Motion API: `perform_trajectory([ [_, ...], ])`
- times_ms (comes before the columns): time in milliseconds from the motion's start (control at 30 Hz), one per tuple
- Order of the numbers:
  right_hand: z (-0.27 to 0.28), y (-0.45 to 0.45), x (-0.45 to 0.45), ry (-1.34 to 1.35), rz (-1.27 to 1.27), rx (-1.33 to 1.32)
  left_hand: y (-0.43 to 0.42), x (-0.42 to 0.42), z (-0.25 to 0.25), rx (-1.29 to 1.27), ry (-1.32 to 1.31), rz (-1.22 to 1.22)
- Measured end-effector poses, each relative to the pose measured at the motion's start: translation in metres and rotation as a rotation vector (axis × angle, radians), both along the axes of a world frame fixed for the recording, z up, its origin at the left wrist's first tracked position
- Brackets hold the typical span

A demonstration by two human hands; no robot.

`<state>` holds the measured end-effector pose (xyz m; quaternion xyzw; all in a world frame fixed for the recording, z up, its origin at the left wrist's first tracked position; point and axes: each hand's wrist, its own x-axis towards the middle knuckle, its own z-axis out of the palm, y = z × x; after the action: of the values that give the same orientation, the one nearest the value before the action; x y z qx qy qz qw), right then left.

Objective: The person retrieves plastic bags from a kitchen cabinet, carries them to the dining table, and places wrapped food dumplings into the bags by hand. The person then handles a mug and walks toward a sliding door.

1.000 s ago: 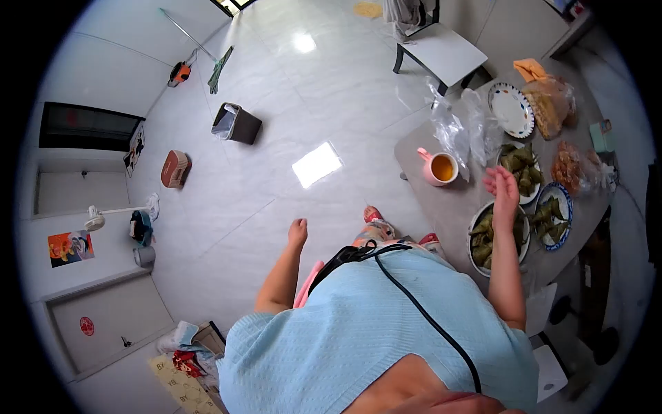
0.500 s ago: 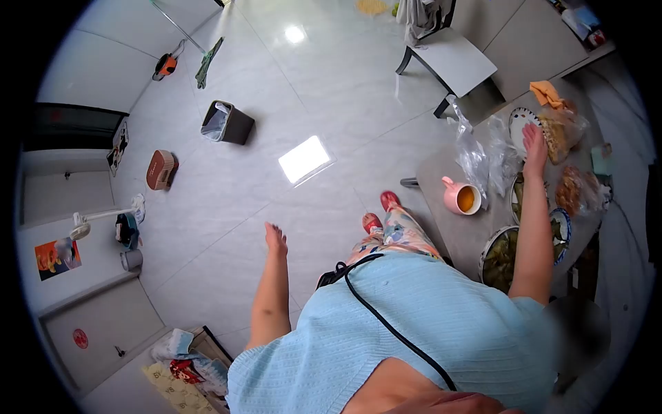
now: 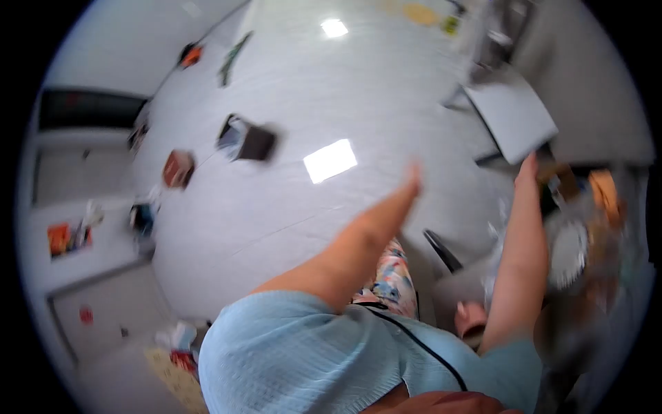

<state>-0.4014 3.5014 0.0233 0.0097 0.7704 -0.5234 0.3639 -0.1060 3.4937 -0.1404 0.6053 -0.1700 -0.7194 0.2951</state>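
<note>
My left hand point(image 3: 414, 178) reaches forward over the floor, smeared by motion. Nothing shows in it, and its fingers cannot be made out. Beside the white chair seat point(image 3: 514, 114), at its near edge in the view, is my right hand point(image 3: 527, 169), seen narrow and blurred. I cannot tell how its fingers are held or whether they touch the chair. Under my right forearm stands a pink mug point(image 3: 470, 316), partly hidden. A white plate point(image 3: 569, 252) with a patterned rim lies to the right of that forearm, near an orange cloth point(image 3: 605, 195).
A dark bin point(image 3: 254, 141) with a liner stands on the pale floor point(image 3: 276, 200). Farther left are a brown box point(image 3: 178, 169) and a green mop head point(image 3: 234, 61). The table point(image 3: 447, 286) edge and its dark leg point(image 3: 441, 250) are close on my right.
My left arm has swung forward and across to the right. My right hand has left its place over the plate and is now by the chair. The whole view has shifted and blurred.
</note>
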Motion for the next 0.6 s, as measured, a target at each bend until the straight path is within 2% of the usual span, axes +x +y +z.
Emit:
perform_trajectory([
  [67, -0.069, -0.042, 0.076, -0.004, 0.473, 0.014, -0.012, -0.062, 0.014, 0.036, 0.336, 0.127],
  [100, -0.077, -0.059, 0.106, -0.045, 0.688, -0.013, -0.012, -0.083, 0.027, 0.065, 0.600, 0.233],
  [133, -0.080, -0.067, 0.127, -0.156, 0.777, -0.061, -0.015, -0.091, 0.048, 0.088, 0.826, 0.277],
  [167, -0.072, -0.065, 0.134, -0.284, 0.747, -0.091, -0.017, -0.086, 0.049, 0.119, 0.896, 0.191],
  [233, -0.056, -0.065, 0.139, -0.607, 0.577, -0.179, -0.037, -0.005, 0.059, 0.003, 0.278, -0.940],
  [267, -0.057, -0.057, 0.134, -0.554, 0.624, -0.085, -0.044, 0.041, 0.054, -0.484, -0.205, -1.362],
  [300, -0.072, -0.045, 0.124, -0.495, 0.674, 0.013, -0.049, 0.093, 0.026, -0.693, -0.302, -1.419],
  [333, -0.092, -0.033, 0.116, -0.435, 0.699, 0.068, -0.061, 0.148, 0.011, -0.553, -0.497, -1.562],
  [367, -0.102, -0.022, 0.114, -0.373, 0.725, 0.120, -0.070, 0.204, -0.001, -0.375, -0.719, -1.503],
  [400, -0.098, -0.015, 0.115, -0.419, 0.705, 0.162, -0.081, 0.250, 0.046, -0.133, -0.853, -1.242],
  [433, -0.090, -0.009, 0.119, -0.466, 0.683, 0.200, -0.073, 0.325, -0.016, -0.309, -0.961, -1.296],
  [467, -0.087, -0.002, 0.121, -0.449, 0.748, 0.205, -0.073, 0.368, 0.001, -0.202, -1.062, -1.298],
  [500, -0.090, 0.009, 0.122, -0.427, 0.810, 0.210, -0.074, 0.392, 0.049, -0.125, -1.103, -1.206],
  [533, -0.099, 0.021, 0.126, -0.370, 0.795, 0.235, -0.070, 0.427, 0.058, -0.088, -1.112, -1.175],
  [567, -0.116, 0.033, 0.128, -0.309, 0.784, 0.258, -0.071, 0.440, 0.098, -0.260, -1.131, -1.488],
  [600, -0.136, 0.045, 0.122, -0.306, 0.901, 0.336, -0.063, 0.454, 0.112, -0.069, -1.114, -1.105],
])
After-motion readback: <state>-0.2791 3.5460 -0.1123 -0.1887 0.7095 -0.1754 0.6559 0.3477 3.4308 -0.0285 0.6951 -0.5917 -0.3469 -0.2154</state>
